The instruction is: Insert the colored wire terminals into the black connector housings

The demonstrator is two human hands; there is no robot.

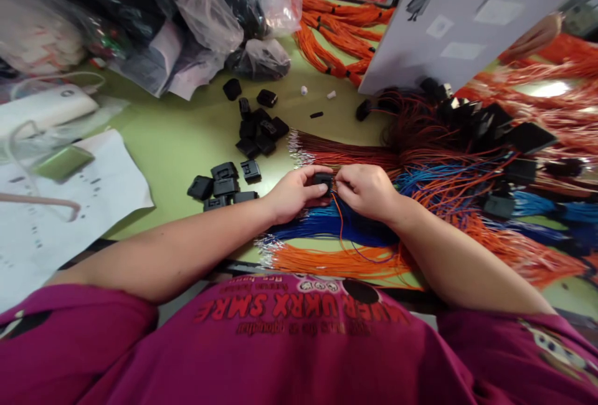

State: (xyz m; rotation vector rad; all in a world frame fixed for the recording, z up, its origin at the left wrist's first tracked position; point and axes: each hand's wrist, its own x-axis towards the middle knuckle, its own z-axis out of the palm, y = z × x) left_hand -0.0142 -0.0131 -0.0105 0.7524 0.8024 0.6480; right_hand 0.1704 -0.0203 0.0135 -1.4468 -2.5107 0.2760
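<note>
My left hand [295, 194] is closed around a black plastic connector housing [322, 179], thumb on its near face. Close against its right side, my right hand [367, 190] pinches a thin wire whose end is hidden by the fingers. An orange wire [341, 221] hangs in a loop from the housing. Beneath both hands lie bundles of wires with metal-tipped left ends: brown-red wires [346, 151], dark blue wires [327, 228] and orange wires [317, 260]. More black housings lie left of my left hand, in a near group [225, 185] and a farther pile [260, 129].
Plastic bags [210, 6] crowd the back left. A paper sheet [116, 168] and a white device with a cable [51, 109] lie at left. An upright white board [448, 25] stands at back right, with another person's hand [532, 37] beyond it. Wired black connectors [495, 124] are heaped at right.
</note>
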